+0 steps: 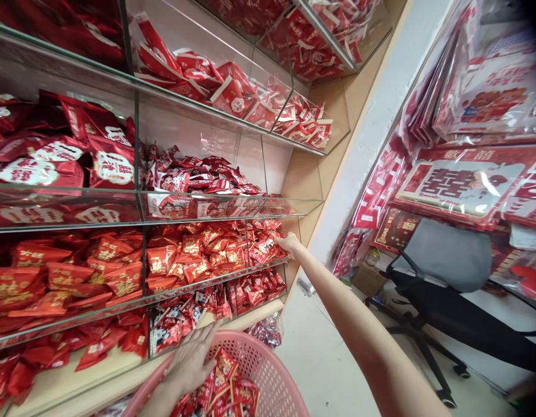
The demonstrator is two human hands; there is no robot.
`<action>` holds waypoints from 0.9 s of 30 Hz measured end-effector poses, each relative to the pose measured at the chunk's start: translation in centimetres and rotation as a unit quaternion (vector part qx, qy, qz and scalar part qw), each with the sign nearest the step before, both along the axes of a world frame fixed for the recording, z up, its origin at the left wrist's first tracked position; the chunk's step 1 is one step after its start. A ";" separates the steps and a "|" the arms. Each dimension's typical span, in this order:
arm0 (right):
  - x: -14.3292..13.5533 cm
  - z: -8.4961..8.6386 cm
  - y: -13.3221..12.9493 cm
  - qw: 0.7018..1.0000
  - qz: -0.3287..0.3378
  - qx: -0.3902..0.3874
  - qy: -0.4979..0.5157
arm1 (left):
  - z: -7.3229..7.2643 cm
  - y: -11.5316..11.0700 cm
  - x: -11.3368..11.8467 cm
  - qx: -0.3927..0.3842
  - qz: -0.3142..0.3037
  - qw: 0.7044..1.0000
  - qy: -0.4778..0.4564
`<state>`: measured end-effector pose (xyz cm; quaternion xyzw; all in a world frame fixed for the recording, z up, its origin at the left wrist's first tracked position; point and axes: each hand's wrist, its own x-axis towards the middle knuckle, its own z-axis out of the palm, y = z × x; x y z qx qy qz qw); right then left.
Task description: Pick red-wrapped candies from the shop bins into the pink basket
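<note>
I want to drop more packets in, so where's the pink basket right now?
In the head view, the pink basket is at bottom centre, below the shelves, under the left hand.

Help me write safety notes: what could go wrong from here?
The right hand, reaching in close to the glass shelf edge, might scrape it. The heaped red packets there could slide over it if disturbed. The left hand is by the pink basket; leaning on its rim might tip it.
</note>
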<state>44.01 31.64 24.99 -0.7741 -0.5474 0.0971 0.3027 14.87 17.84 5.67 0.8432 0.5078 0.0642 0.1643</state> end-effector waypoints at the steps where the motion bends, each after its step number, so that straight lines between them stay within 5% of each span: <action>1: -0.3 0.0 0.3 1.000 -0.004 0.003 -0.001 | 0.1 0.0 0.0 -0.002 0.002 1.000 0.001; 16: -6.0 0.4 2.1 0.998 -0.070 -0.003 0.001 | 0.1 0.0 0.1 -0.001 0.007 1.000 0.006; 27: -3.2 -0.1 2.3 0.991 -0.088 0.065 0.080 | -0.1 0.0 0.0 0.006 0.003 1.000 0.001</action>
